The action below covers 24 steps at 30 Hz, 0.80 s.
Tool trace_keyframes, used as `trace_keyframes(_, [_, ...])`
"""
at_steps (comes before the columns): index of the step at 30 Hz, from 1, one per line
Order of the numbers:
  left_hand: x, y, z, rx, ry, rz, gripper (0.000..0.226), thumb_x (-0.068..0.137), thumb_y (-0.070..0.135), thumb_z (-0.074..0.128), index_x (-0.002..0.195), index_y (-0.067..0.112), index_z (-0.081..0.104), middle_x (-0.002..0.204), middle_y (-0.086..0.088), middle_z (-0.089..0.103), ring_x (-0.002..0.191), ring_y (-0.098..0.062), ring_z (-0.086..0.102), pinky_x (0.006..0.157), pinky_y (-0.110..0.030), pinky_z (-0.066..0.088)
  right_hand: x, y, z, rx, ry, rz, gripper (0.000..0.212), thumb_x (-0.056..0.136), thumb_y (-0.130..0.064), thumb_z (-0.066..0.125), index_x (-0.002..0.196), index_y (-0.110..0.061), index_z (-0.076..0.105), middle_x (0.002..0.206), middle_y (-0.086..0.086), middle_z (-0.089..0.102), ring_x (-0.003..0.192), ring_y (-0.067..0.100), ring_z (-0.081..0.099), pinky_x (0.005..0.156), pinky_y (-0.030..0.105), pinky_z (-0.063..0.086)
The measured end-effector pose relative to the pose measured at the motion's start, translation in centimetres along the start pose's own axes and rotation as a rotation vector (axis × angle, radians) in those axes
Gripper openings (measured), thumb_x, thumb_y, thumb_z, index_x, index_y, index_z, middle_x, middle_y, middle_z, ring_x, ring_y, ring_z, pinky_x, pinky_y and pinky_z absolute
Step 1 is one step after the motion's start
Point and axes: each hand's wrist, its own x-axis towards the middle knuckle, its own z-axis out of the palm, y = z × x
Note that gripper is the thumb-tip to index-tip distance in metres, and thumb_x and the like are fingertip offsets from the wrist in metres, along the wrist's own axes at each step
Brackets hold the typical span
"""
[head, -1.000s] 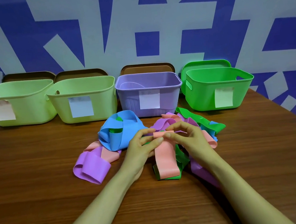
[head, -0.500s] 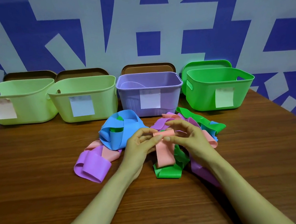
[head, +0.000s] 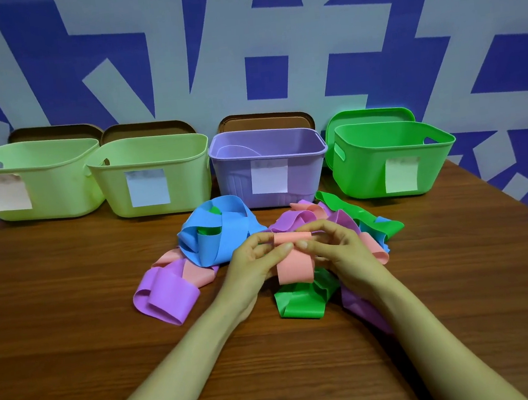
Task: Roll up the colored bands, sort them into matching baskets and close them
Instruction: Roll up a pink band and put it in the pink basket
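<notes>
My left hand (head: 256, 259) and my right hand (head: 335, 244) both pinch a pink band (head: 295, 261), partly rolled at its top, with a short tail hanging down. Under it lie a green band (head: 303, 303) and a heap of loose bands: blue (head: 217, 234), purple (head: 165, 295), more pink and green. Behind stand four open baskets: two pale green ones (head: 34, 165) (head: 153, 156), a purple one (head: 267, 153) and a bright green one (head: 394, 150), each with a paper label.
Brown lids (head: 264, 120) lean against the wall behind the first three baskets, and a green lid (head: 368, 115) stands behind the green one. The wooden table (head: 73, 317) ends at the right edge, near the green basket.
The roll at the top of the pink band has grown and its hanging tail has become shorter, uncovering more of the green band beneath. Both hands stay in about the same spot.
</notes>
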Motion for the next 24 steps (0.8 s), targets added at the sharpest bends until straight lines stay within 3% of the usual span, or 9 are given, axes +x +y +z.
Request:
trace_keyframes(4, [0.0,0.29,0.14,-0.023,0.019,-0.002,0.018,0.086,0.02,0.064,0.1,0.009,0.061,0.089,-0.002,0.072,0.085,-0.011,0.068,0.071,-0.028,0.055,0.04,0.13,-0.17,-0.049,-0.001,-0.026,0.029,0.065,-0.009,0.076,0.093,-0.014,0.069,0.094,0.009,0.07,0.088,0.023,0.067,0.074,0.03,0.055])
trace_keyframes(8, [0.0,0.15,0.02,-0.017,0.027,0.016,0.011,0.086,0.012,0.064,0.097,0.012,0.062,0.09,-0.003,0.072,0.084,-0.012,0.069,0.07,-0.027,0.056,0.02,0.15,-0.28,-0.076,-0.004,-0.01,0.032,0.064,-0.006,0.077,0.094,-0.015,0.071,0.1,0.011,0.071,0.094,0.026,0.067,0.08,0.035,0.056])
trace_keyframes(12, [-0.09,0.2,-0.09,0.005,0.021,0.029,0.019,0.085,0.004,0.065,0.101,0.013,0.063,0.095,-0.006,0.07,0.085,-0.013,0.069,0.07,-0.025,0.057,-0.15,-0.19,-0.05,-0.056,-0.012,0.02,0.035,0.068,-0.014,0.074,0.103,-0.014,0.068,0.096,0.007,0.071,0.088,0.018,0.069,0.069,0.025,0.055])
trace_keyframes(16, [-0.14,0.08,-0.2,0.052,-0.005,0.065,0.025,0.082,-0.002,0.067,0.099,0.016,0.066,0.097,-0.005,0.07,0.089,-0.014,0.068,0.074,-0.025,0.055,-0.14,-0.08,0.03,-0.08,0.004,0.071,0.01,0.085,-0.014,0.065,0.093,-0.01,0.068,0.081,0.002,0.069,0.066,0.005,0.064,0.057,0.015,0.049])
trace_keyframes(21, [-0.06,-0.23,-0.42,0.114,-0.013,0.108,0.033,0.08,-0.005,0.068,0.101,0.019,0.066,0.104,-0.005,0.07,0.099,-0.018,0.066,0.083,-0.029,0.054,-0.27,0.11,0.04,-0.126,-0.019,0.047,0.018,0.077,-0.019,0.069,0.091,-0.009,0.068,0.085,0.005,0.07,0.075,0.013,0.064,0.065,0.021,0.052])
trace_keyframes(24, [0.08,-0.55,-0.41,0.156,-0.011,0.086,0.037,0.081,-0.004,0.067,0.109,0.02,0.06,0.108,-0.011,0.066,0.096,-0.018,0.066,0.077,-0.025,0.054,-0.13,0.36,-0.08,-0.08,-0.016,0.038,0.026,0.07,-0.019,0.073,0.094,-0.008,0.069,0.092,0.014,0.068,0.083,0.025,0.062,0.072,0.031,0.051])
